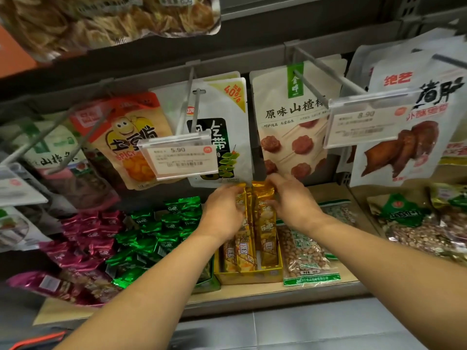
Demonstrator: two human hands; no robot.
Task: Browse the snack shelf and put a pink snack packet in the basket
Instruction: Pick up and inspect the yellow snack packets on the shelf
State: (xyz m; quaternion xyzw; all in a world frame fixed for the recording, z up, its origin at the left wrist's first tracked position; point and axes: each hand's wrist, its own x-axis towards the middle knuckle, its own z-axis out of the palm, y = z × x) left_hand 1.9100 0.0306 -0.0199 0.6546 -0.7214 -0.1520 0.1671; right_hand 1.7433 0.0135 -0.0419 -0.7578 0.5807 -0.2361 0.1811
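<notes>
- A shopper's two bare arms reach over the snack shelf (252,294), both hands meeting on a row of gold packets (264,231) that stand upright in a yellow display box (250,276).
- The left hand (222,213) is curled against the left side of the gold packets, fingers wrapped onto their upper part.
- The right hand (297,203) pinches the top of the rightmost gold packet between thumb and fingers, knuckles up.
- The pink snack packets (88,236) lie untouched in a loose heap at the left end of the same shelf, well apart from both hands (a pile of green packets (154,236) sits between them and the yellow display box).
- Just right of the yellow display box lies a clear peanut bag (303,253) with green trim, flat on the shelf; further right is a bag of mixed nuts (417,228).
- Above the hands, pouches hang from metal pegs: a spicy crisp pouch (126,137) with a cartoon face, a white seaweed pouch (227,109), and a cream haw pouch (285,127) with red discs showing.
- A price tag (179,155) reading 5.90 hangs in front of the white seaweed pouch; a second price tag (364,122), blurred, reads 8.90.
</notes>
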